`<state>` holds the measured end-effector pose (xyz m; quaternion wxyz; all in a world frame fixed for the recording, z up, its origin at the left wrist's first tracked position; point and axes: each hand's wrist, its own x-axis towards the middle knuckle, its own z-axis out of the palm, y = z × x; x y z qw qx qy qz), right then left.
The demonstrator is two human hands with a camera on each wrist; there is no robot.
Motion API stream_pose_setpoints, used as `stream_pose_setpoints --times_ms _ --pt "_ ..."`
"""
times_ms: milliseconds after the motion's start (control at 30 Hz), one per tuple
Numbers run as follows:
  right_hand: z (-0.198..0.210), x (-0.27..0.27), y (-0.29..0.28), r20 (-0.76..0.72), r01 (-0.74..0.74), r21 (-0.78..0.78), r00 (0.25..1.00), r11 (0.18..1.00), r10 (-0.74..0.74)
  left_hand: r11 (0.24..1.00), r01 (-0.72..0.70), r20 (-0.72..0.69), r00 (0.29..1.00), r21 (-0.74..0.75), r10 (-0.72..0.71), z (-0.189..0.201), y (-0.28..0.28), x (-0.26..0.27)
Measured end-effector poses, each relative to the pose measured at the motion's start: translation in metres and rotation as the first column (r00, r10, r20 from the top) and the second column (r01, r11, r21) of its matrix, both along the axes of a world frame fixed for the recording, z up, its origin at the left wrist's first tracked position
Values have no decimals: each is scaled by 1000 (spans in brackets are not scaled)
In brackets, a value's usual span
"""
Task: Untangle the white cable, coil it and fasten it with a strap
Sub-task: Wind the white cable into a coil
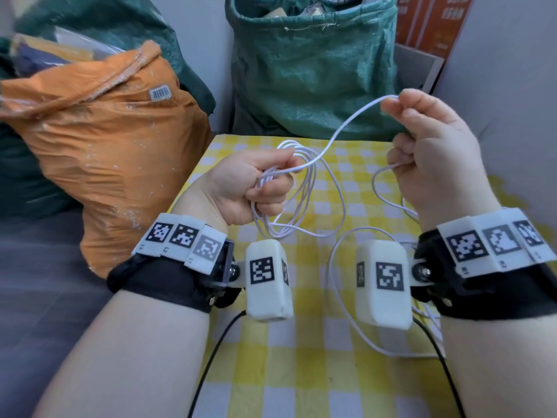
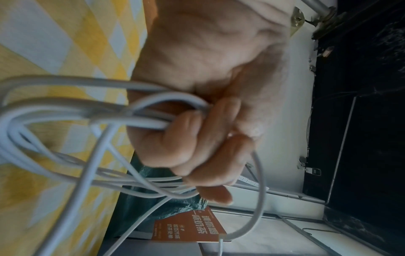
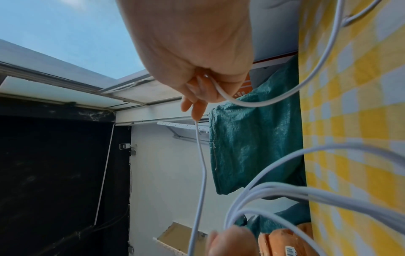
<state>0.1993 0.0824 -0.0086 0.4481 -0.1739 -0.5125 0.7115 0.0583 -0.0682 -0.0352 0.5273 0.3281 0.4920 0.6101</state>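
Note:
A thin white cable (image 1: 340,131) runs between both hands above the yellow-checked table (image 1: 301,372). My left hand (image 1: 259,185) grips a bundle of several loops that hang below the fist; in the left wrist view the curled fingers (image 2: 197,138) close round those loops (image 2: 76,117). My right hand (image 1: 422,131), raised higher and to the right, pinches the strand at its top between thumb and fingers, and the cable (image 3: 201,164) leaves the fingertips (image 3: 197,110) in the right wrist view. More slack lies in loose curves on the table (image 1: 334,267). No strap is in view.
An orange sack (image 1: 105,146) stands left of the table and a green sack (image 1: 313,70) behind it. Black wires (image 1: 211,357) trail from both wrist cameras over the tabletop. An orange printed box (image 1: 434,22) sits at the back right.

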Motion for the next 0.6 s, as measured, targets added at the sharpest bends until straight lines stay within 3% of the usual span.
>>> stream_pose_setpoints --times_ms 200,300,400,500,600 --pt "-10 -3 9 100 200 33 974 979 -203 997 73 8 997 -10 -72 -1 -2 -4" --pt "-13 -4 11 247 210 178 936 961 -250 988 149 69 986 50 -152 -1 -4 -3" --pt "-16 -6 4 535 -42 397 822 917 -194 956 254 235 930 149 -284 -1 -4 -7" --pt "-15 -5 -11 685 -344 461 724 818 -82 923 305 449 808 233 -380 -1 -1 -12" --pt "-9 -2 -21 773 -499 447 633 742 -40 938 260 513 787 228 -343 -1 -3 -12"
